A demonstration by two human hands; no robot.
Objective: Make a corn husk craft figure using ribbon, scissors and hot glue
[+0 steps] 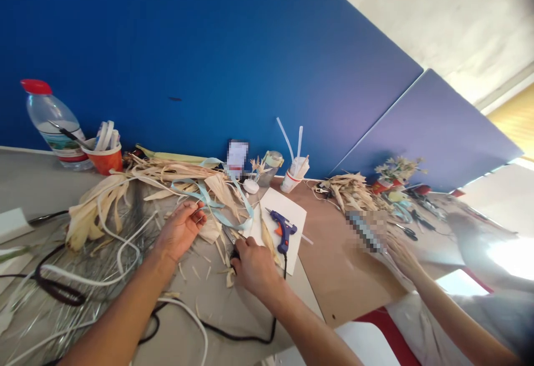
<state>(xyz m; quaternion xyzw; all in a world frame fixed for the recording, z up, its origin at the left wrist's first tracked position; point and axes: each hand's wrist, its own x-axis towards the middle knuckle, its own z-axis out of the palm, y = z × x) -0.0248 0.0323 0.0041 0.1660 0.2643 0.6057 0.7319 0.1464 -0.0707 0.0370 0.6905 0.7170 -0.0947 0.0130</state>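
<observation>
My right hand is closed around the dark handle of a pair of scissors, low over the table, its blades pointing away from me. My left hand hovers to the left with curled fingers, thumb and fingertips together; whatever may be between them is too small to make out. Just beyond both hands lie a light-blue ribbon and dried corn husks. To the right of my right hand, a blue glue gun rests on a white sheet.
A bottle, an orange cup and a cup of glue sticks stand along the blue partition. Clear strands and a white cable cover the left side. Another person's hand holds a blurred device at right.
</observation>
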